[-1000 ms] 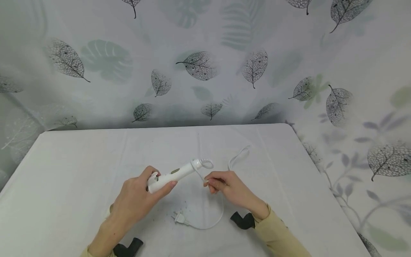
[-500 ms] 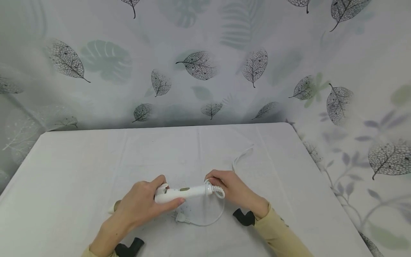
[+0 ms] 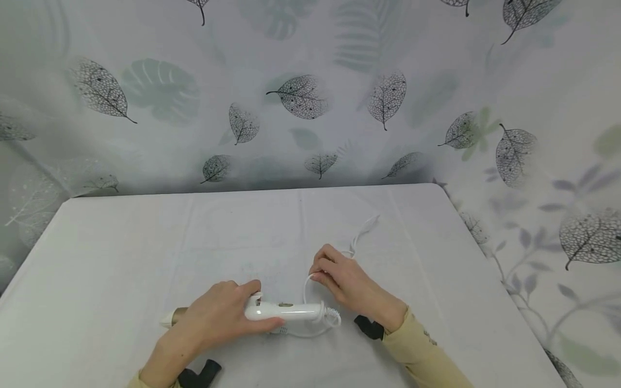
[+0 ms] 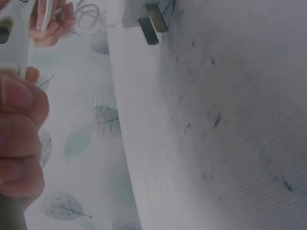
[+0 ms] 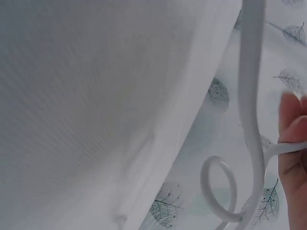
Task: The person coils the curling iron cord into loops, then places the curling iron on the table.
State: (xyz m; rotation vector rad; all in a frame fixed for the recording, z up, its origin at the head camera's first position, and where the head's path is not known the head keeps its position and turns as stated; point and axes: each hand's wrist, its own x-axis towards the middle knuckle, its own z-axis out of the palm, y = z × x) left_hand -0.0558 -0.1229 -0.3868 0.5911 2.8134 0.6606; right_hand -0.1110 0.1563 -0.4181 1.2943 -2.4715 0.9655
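Note:
My left hand (image 3: 220, 312) grips a white curling iron (image 3: 303, 311) around its body, thumb along the near side. The iron lies level, its cord end to the right and its gold-and-white tip (image 3: 174, 317) showing left of the hand. From the ribbed cord end, the white cord (image 3: 306, 285) runs in a loop to my right hand (image 3: 346, 280), which pinches it between thumb and fingers. The right wrist view shows a small coil of cord (image 5: 218, 191) beside those fingers. The two-prong plug (image 4: 152, 24) appears in the left wrist view, mostly hidden behind the iron in the head view.
More cord (image 3: 364, 231) extends beyond the right hand on the white-covered table (image 3: 121, 242). Black straps or mounts (image 3: 201, 374) sit at both wrists. A leaf-patterned curtain (image 3: 267, 108) stands behind the table and along its right side. Dark specks (image 4: 216, 120) mark the cloth.
The curling iron has come down and right, turning from tilted to level, and now covers the plug. The right hand still pinches the cord and has drawn it slightly up from the iron.

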